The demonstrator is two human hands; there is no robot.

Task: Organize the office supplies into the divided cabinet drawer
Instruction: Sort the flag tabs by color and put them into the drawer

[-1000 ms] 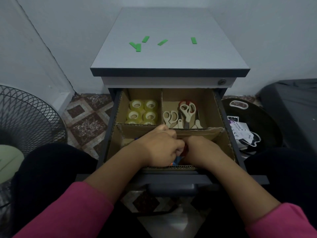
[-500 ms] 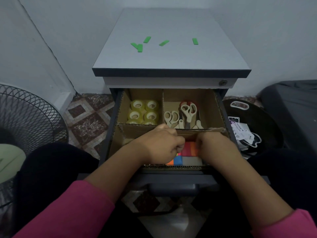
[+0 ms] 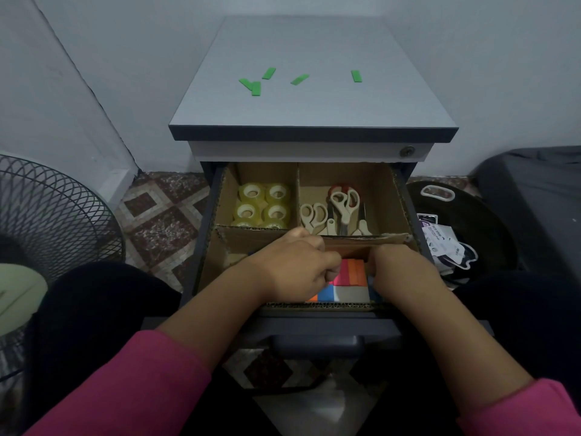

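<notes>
At lower centre of the frame, your left hand (image 3: pixel 294 267) and right hand (image 3: pixel 397 272) reach into the front compartment of the open cardboard-divided cabinet drawer (image 3: pixel 405 196), flanking the stacks of coloured sticky notes (image 3: pixel 349 278). Your left fingers are curled against the stack's left edge, your right fingers curled down at its right edge; whether either truly pinches the paper cannot be told. Upper-left compartment: rolls of clear yellowish tape (image 3: pixel 263 204). Upper-right compartment: cream-handled scissors (image 3: pixel 333 212). Tape and scissors appear sorted; the notes seem nearly seated. Five loose green strips (image 3: pixel 256 88) on the grey cabinet top (image 3: pixel 314 108) remain outside.
</notes>
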